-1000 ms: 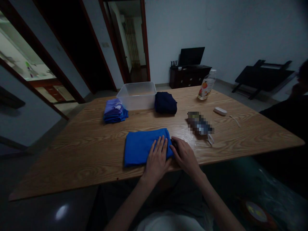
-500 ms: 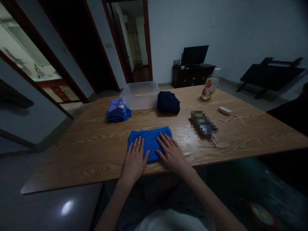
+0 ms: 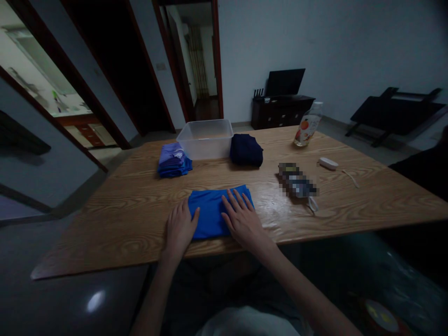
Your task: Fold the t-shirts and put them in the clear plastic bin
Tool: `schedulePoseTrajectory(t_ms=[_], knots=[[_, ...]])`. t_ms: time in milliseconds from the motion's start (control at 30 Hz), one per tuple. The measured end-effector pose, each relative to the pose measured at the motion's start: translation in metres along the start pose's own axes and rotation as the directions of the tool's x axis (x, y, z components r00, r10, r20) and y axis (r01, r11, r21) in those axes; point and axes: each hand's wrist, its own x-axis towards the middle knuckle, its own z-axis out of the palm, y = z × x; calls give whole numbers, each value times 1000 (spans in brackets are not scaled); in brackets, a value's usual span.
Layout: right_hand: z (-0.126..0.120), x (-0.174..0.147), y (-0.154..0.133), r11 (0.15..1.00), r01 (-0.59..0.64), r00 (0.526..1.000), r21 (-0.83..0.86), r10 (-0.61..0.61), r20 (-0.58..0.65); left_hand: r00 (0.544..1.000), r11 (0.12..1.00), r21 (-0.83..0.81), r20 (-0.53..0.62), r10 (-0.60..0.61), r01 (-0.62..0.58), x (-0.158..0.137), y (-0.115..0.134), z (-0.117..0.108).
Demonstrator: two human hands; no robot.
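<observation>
A blue folded cloth (image 3: 210,214), likely a garment, lies flat near the front edge of the wooden table (image 3: 133,210). My right hand (image 3: 243,221) rests flat on its right half with the fingers spread. At the cloth's left edge is my left hand (image 3: 181,226), thumb apart and pointing onto the fabric, the other fingers on the tabletop side. Neither hand grips anything. Farther back sit a folded purple and blue stack of cloth (image 3: 172,161) and a dark navy folded bundle (image 3: 246,150).
A clear plastic bin (image 3: 206,140) stands behind the stacks. To the right are a bottle with fruit on its label (image 3: 308,125), a white oblong device (image 3: 328,163) with a cord, and a blurred-out item with a strap (image 3: 297,180). A television (image 3: 285,82) is by the far wall.
My left hand has slid left, off the middle of the blue cloth to its left edge. My right hand has shifted slightly inward on it.
</observation>
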Motion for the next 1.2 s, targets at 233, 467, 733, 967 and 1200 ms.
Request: schedulePoseTrajectory(t_ms=[233,467,733,967,1200], knots=[[23,17,7,996,-85,996,22,85,13,973,958,-175,84,-216,228,25,5,-19],[15,-16,1,989,-148,987,12,148,-60,885,940,-172,419,-201,295,18,4,-39],[13,-59,0,986,-164,978,35,168,-123,971,963,-187,177,-161,194,32,75,-67],[6,-65,0,968,-106,954,227,164,-252,979,999,40,205,0,-8,35,186,-70],[-6,-82,20,614,-100,840,783,474,-265,954,989,-69,264,143,-129,2,220,-31]])
